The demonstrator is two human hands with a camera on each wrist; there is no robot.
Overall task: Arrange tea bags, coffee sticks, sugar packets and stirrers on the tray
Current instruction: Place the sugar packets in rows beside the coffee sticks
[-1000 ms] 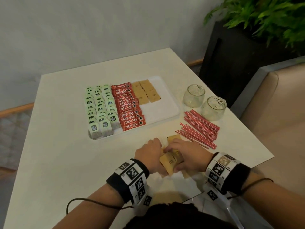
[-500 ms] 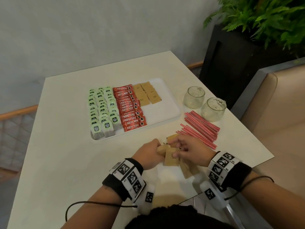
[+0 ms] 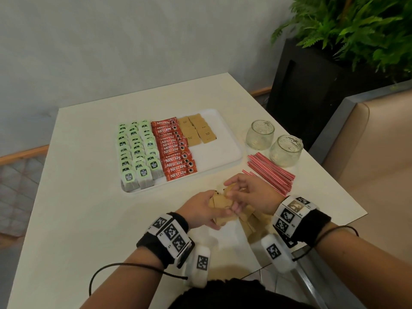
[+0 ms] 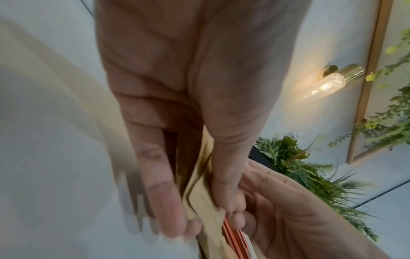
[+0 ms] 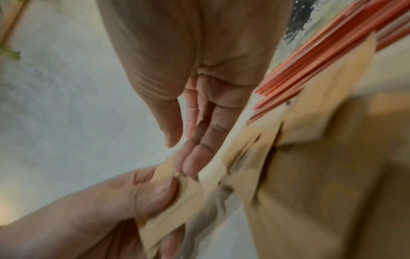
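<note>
My left hand (image 3: 206, 206) grips a small stack of brown sugar packets (image 3: 219, 202) just above the table, in front of the white tray (image 3: 223, 152). In the left wrist view its thumb and fingers (image 4: 173, 210) pinch the stack (image 4: 197, 189). My right hand (image 3: 240, 192) has straight fingers whose tips (image 5: 188, 166) touch the stack's top edge, thumb apart. More loose sugar packets (image 3: 252, 219) lie under that hand. The tray holds rows of green tea bags (image 3: 138, 152), red coffee sticks (image 3: 176, 150) and sugar packets (image 3: 198, 132). Red stirrers (image 3: 272, 172) lie right of the tray.
Two empty glass jars (image 3: 259, 134) (image 3: 285, 150) stand behind the stirrers near the table's right edge. The tray's right part is bare white. A black planter (image 3: 312, 97) with a fern and a beige seat (image 3: 379, 163) stand beyond the right edge.
The left hand has gathered packets into a stack and raised it. The right hand came off the loose pile and now touches the stack's top.
</note>
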